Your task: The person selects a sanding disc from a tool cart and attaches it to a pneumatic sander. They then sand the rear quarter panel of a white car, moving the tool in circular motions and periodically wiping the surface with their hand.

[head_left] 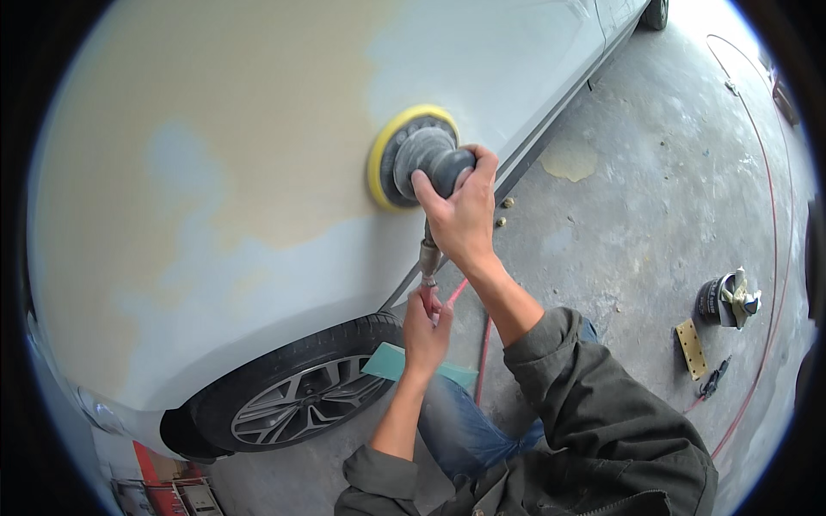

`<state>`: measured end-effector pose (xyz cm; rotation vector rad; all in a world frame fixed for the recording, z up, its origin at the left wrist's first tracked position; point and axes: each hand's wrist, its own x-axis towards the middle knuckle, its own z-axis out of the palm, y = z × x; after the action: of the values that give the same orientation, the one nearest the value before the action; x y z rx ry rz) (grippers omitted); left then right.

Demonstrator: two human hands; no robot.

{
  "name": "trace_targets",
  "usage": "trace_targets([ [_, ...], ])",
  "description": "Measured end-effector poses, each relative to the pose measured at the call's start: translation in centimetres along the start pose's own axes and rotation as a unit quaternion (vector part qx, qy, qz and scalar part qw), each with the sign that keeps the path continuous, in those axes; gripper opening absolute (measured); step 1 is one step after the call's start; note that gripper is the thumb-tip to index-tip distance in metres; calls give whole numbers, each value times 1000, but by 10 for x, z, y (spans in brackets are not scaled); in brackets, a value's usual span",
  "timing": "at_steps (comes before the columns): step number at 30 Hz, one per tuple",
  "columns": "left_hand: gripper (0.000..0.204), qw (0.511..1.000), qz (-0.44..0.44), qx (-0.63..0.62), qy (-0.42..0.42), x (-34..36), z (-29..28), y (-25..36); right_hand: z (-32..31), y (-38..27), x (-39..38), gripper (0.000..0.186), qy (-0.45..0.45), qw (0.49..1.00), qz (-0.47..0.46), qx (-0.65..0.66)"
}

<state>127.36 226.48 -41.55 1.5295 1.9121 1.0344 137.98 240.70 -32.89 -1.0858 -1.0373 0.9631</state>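
Note:
My right hand is wrapped round the dark grip of a round orbital sander. The sander's yellow-rimmed pad lies against the white car's side panel, over the border of a broad beige patch. Lower down, my left hand is closed round the red air hose, just below the metal coupling under the sander. Behind my left wrist a flat teal sheet shows on both sides, close to my knee; what bears it is hidden.
The car's wheel is just left of my left forearm. On the grey concrete floor at right stand a dark can with a crumpled cloth, a holed yellow block and a black hose fitting. A long red hose curves along the right.

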Motion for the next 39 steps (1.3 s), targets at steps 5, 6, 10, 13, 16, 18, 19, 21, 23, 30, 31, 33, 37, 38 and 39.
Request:
trace_targets([
  [5, 37, 998, -28, 21, 57, -53, 19, -75, 31, 39, -98, 68, -47, 976, -206, -46],
  [6, 43, 998, -6, -13, 69, -57, 17, -79, 36, 39, -110, 69, -63, 964, -256, -38],
  [10, 57, 999, -33, -41, 15, -39, -6, -29, 44, -8, -82, 70, -57, 956, -283, -46],
  [13, 57, 996, 21, -84, 0, -10, -20, 10, 47, -61, -65, 69, -102, 939, -326, -47],
  [16, 54, 991, 65, -118, 22, -26, -15, -26, 54, -72, -79, 70, -151, 914, -370, -60],
  [18, 49, 985, 109, -78, 112, -50, 26, -84, 44, -47, -102, 70, -194, 890, -405, -81],
  [19, 51, 984, 92, -122, 87, -52, 26, -57, 42, -34, -107, 70, -212, 888, -397, -93],
  [21, 47, 983, 103, -136, 69, -53, 12, -15, 43, -42, -109, 70, -213, 887, -396, -103],
  [23, 41, 982, 112, -146, 40, -35, -12, 18, 49, -79, -91, 69, -195, 881, -415, -112],
  [30, 33, 973, 143, -169, 67, -12, -67, 63, 78, -173, -85, 63, -205, 833, -501, -116],
  [31, 37, 970, 153, -171, 80, -18, -63, 50, 74, -157, -92, 63, -228, 824, -503, -123],
  [33, 44, 954, 44, -288, 76, -39, -61, 32, 56, -117, -101, 63, -257, 821, -485, -157],
  [37, 52, 912, 7, -358, 199, -46, -90, -22, 61, -144, -96, 64, -243, 817, -491, -181],
  [38, 48, 892, -21, -396, 215, -45, -109, -15, 72, -164, -95, 64, -225, 817, -502, -175],
  [39, 40, 886, -16, -407, 220, -43, -121, 0, 79, -185, -90, 63, -217, 810, -511, -187],
])
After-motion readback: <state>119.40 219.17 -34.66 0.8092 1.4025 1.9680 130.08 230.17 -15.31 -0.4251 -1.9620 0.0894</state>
